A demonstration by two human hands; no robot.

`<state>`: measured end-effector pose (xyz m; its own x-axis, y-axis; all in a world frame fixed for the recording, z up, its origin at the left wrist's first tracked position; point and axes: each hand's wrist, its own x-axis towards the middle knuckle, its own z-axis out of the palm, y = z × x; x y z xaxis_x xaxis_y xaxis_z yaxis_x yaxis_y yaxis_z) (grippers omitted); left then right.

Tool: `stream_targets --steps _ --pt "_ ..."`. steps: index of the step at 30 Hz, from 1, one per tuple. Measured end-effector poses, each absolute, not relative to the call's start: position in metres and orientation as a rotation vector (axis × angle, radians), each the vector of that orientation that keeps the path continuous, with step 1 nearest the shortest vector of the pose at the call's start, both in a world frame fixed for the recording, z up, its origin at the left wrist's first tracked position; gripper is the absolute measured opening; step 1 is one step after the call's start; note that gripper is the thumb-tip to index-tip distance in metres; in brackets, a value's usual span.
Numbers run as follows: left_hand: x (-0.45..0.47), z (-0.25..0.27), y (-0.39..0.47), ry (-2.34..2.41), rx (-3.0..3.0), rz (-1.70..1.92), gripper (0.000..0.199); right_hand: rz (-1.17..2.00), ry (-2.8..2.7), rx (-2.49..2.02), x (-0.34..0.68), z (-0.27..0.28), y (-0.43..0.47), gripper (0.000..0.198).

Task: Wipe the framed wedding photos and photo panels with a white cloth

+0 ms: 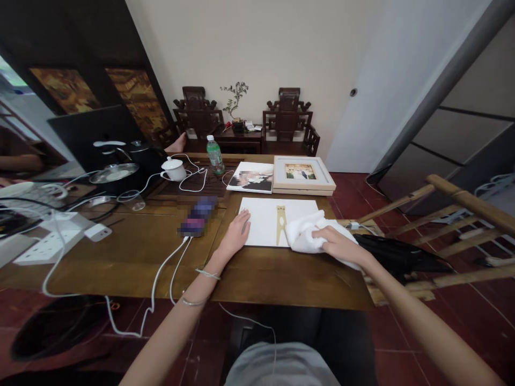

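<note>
A flat white board (261, 222) lies on the wooden table in front of me, with a gold, long-shaped figure (279, 225) on its face. My left hand (237, 231) rests on the board's left edge, fingers stretched out and holding nothing. In my right hand (338, 244) is a bunched white towel (306, 233), lying over the board's right side. The towel hides the board's right edge and lower right corner.
Behind the board lie a photo print (251, 178) and a framed picture (303, 174). A bottle (215, 155), a lidded white cup (174, 169), a phone (198, 217) with cables and a power strip (52, 236) are to the left. A bamboo chair (462, 193) stands right.
</note>
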<state>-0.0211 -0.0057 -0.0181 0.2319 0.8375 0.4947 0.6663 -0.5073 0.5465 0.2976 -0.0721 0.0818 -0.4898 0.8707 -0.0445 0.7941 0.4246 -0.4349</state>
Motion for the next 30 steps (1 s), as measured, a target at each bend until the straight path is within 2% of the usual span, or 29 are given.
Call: stream_targets --steps 4,9,14,18,23,30 --pt "-0.022 -0.018 -0.006 1.426 2.280 1.137 0.036 0.631 -2.489 -1.423 0.301 0.083 -0.014 0.022" --pt "-0.023 -0.017 -0.006 1.428 2.280 1.127 0.035 0.652 -2.324 -1.595 0.301 0.089 0.056 0.031" --pt "-0.024 -0.015 -0.007 1.432 2.293 1.102 0.035 0.663 -2.239 -1.646 0.298 0.091 0.078 0.031" --pt "-0.024 -0.015 -0.008 1.423 2.274 1.106 0.035 0.631 -2.284 -1.572 0.299 0.085 0.055 0.022" --pt "-0.023 -0.015 -0.007 1.421 2.278 1.098 0.035 0.601 -2.383 -1.405 0.302 0.077 -0.015 0.012" --pt "-0.022 -0.018 -0.006 1.431 2.295 1.121 0.036 0.667 -2.479 -1.358 0.304 0.074 -0.096 0.024"
